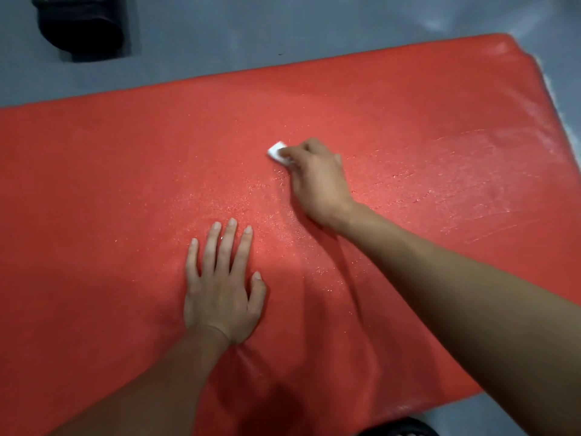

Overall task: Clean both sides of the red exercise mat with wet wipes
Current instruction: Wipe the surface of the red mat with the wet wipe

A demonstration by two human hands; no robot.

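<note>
Now: two hands on one red exercise mat (125, 171), one wipe in use.
Left hand (220, 291) lies flat, fingers straight and spread, on the mat, which covers the grey floor (220, 36); right hand (317, 180) pinches one folded white wet wipe (276, 151) against its middle. One black object (81, 23) stands far left.

Red exercise mat (125, 171), speckled shiny grain, pale whitish streaks right of the right hand (317, 177). White wet wipe (277, 151) at its fingertips. Grey floor (220, 29); black object (81, 26) far left.
</note>
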